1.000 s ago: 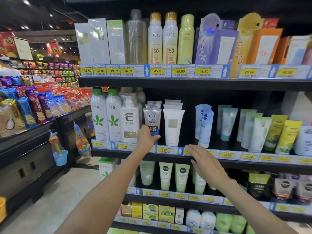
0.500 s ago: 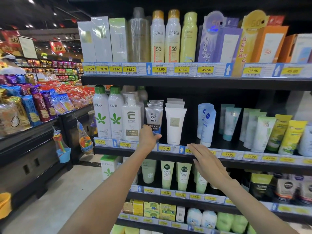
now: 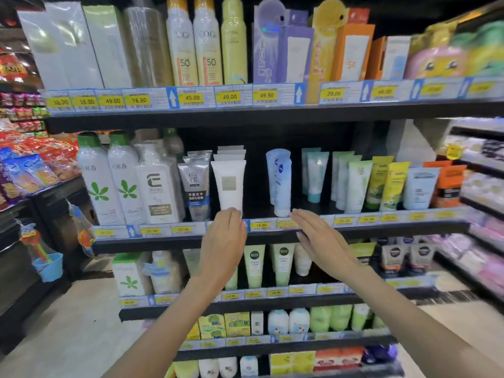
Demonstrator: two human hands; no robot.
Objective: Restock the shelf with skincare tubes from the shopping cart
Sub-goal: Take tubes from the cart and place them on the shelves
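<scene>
A row of skincare tubes stands on the middle shelf (image 3: 354, 227): silver "MEN" tubes (image 3: 195, 186), white tubes (image 3: 229, 184), pale blue tubes (image 3: 281, 181), then teal, green and yellow ones to the right. My left hand (image 3: 223, 241) is raised in front of the shelf edge just below the front white tube, fingers loosely apart, holding nothing. My right hand (image 3: 319, 238) hovers flat, palm down, just below and right of the blue tubes, also holding nothing. The shopping cart is out of view.
White bottles with green leaves (image 3: 109, 184) stand left of the tubes. Tall sprays and boxes fill the top shelf (image 3: 191, 113). Lower shelves hold more tubes and boxes. A snack display (image 3: 32, 165) is at the left, another shelving unit (image 3: 480, 186) at the right.
My left hand has let go of the silver "MEN" tube and moved right to below the white tube. The view has moved closer to the shelf and turned right.
</scene>
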